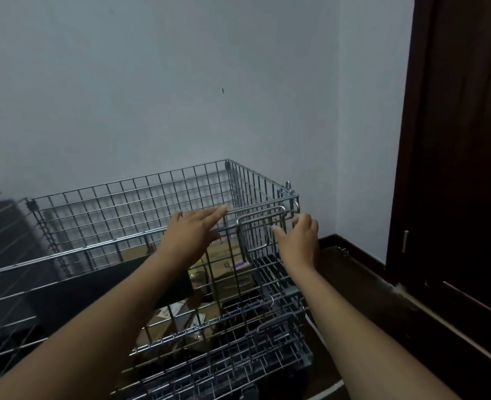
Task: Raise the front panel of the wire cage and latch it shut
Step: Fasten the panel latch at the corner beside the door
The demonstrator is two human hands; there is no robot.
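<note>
A silver wire cage (pixel 134 203) stands against the pale wall, its top open. The front panel (pixel 232 287) is upright, its top rail running from lower left up to the right corner. A U-shaped metal latch handle (pixel 263 226) sits near that corner. My left hand (pixel 193 233) lies on the top rail left of the latch, fingers stretched out flat. My right hand (pixel 300 239) is at the right corner post, thumb touching the latch handle's right side, fingers curled by the corner; whether it grips anything is unclear.
Cardboard boxes (pixel 227 252) and dark items lie inside the cage. A dark wooden door (pixel 455 168) stands at the right, with a dark skirting (pixel 354 249) along the wall. A dark object (pixel 1 226) sits left of the cage.
</note>
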